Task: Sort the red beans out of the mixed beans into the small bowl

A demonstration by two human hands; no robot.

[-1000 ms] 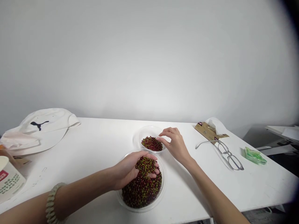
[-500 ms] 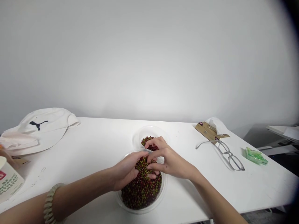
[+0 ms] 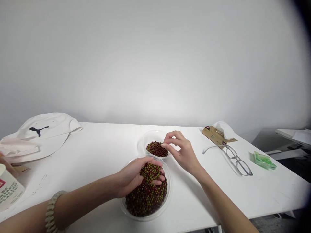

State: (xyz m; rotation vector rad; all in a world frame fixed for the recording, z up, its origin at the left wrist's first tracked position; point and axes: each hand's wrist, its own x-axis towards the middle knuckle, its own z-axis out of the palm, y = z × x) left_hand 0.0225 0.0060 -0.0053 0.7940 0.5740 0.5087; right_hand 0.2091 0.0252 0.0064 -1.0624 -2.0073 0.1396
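My left hand (image 3: 136,176) is cupped palm up over the near clear plastic bowl (image 3: 170,191), holding a handful of mixed green and dark red beans (image 3: 150,171). Its fingers curl around the right side of the heap. Below it, the bowl is full of the same red and green beans. My right hand (image 3: 181,150) is over the right rim of a smaller clear bowl (image 3: 152,135) just behind. Its thumb and fingertips are pinched together; what they hold is too small to name. A layer of mostly dark red beans (image 3: 157,149) lies in that far bowl.
To the left are a white cap (image 3: 48,129) and a paper cup (image 3: 9,189). Eyeglasses (image 3: 235,158), a brown tissue pack (image 3: 215,136) and a green packet (image 3: 264,161) lie on the right of the white table (image 3: 102,139). A wall (image 3: 155,64) rises behind.
My right hand has moved from the beans in my left palm, away and to the right, to the far bowl's rim. My left hand has stayed nearly still.
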